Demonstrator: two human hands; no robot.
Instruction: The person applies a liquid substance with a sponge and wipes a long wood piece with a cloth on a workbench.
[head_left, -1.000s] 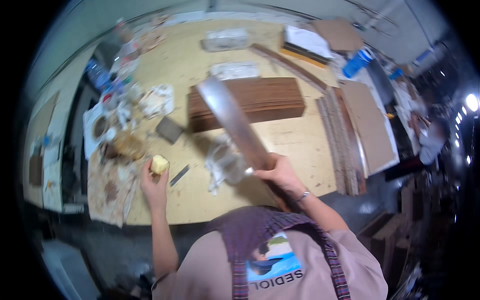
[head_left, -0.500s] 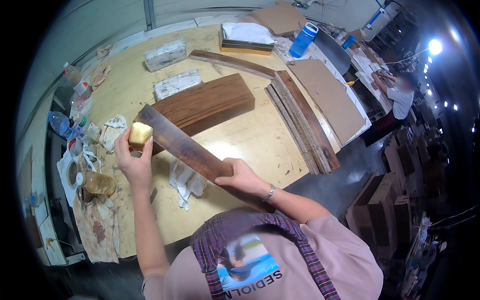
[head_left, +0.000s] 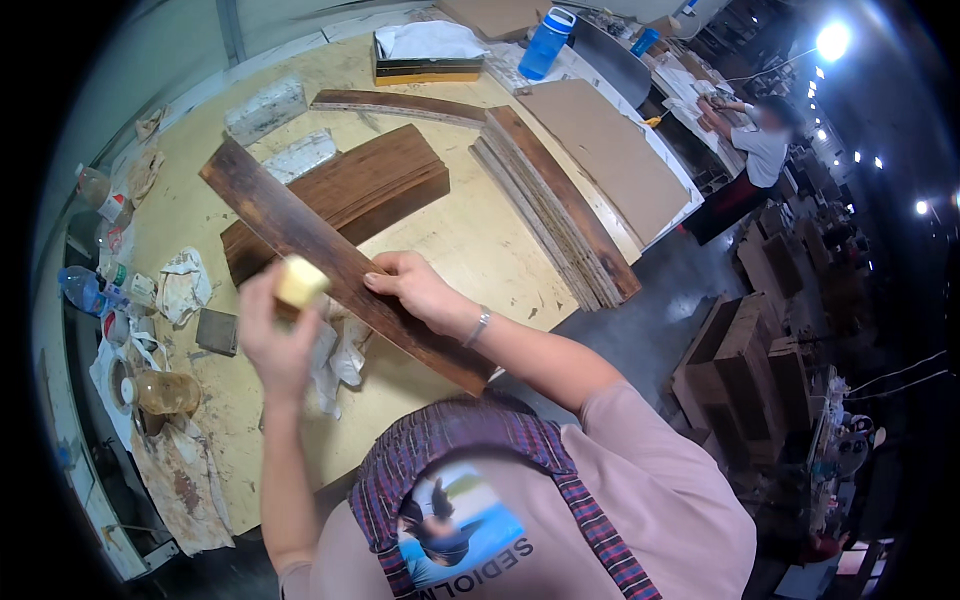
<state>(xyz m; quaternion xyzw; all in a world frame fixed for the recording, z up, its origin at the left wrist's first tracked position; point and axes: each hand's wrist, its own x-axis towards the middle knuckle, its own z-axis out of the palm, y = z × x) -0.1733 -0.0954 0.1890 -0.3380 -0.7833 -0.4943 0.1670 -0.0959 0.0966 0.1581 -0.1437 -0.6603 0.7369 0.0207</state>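
left hand (head_left: pixel 272 335) holding pale sponge (head_left: pixel 300 282), right hand (head_left: pixel 415 290) gripping dark plank (head_left: pixel 330 262) — stacked boards (head_left: pixel 345 195) behind

The workbench (head_left: pixel 470 240) is evenly and brightly lit from above; soft shadows are cast beneath the left hand (head_left: pixel 275 335) and right hand (head_left: pixel 415 290); glare is thrown by ceiling lamps (head_left: pixel 832 40) far right of the grip; edges are bent and darkened by fisheye distortion; slight blur is seen throughout.
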